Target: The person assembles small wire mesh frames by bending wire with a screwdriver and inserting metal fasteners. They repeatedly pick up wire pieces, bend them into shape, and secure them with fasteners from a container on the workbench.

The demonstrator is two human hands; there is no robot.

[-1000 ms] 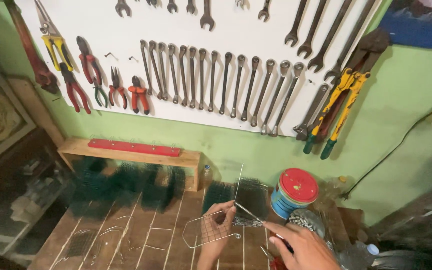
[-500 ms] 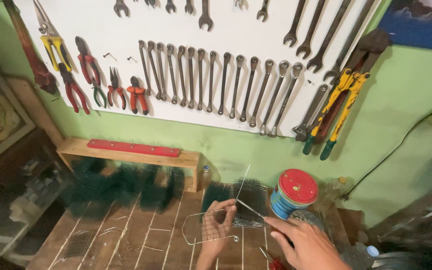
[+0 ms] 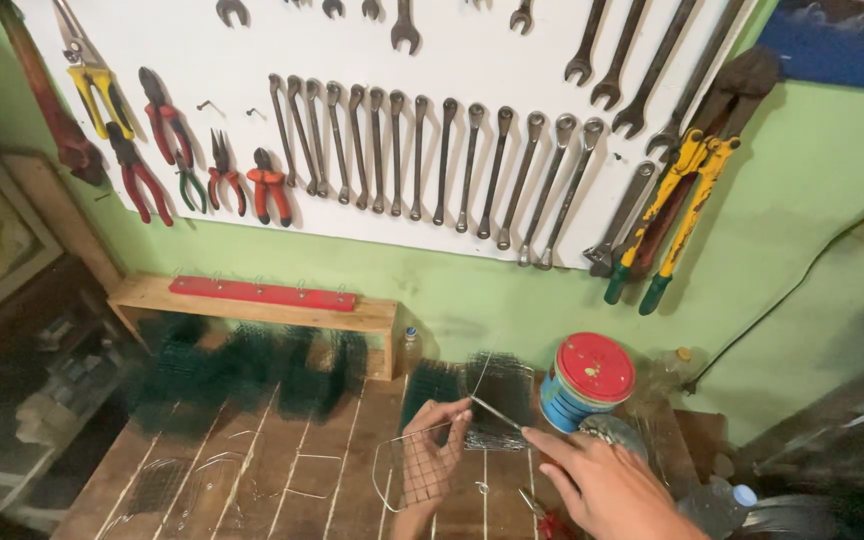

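1. Head view: one wire mesh piece (image 3: 414,470) over the wooden bench (image 3: 282,470), pinched by left hand (image 3: 432,455) fingers.
2. One right hand (image 3: 602,485), fingers closed on one thin wire (image 3: 497,410).
3. One red-lidded tin (image 3: 584,382) nearby; wrists cut off.

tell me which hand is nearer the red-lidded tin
Right. The right hand lies just below the red-lidded tin, while the left hand, holding the wire mesh piece, sits farther off to its left.
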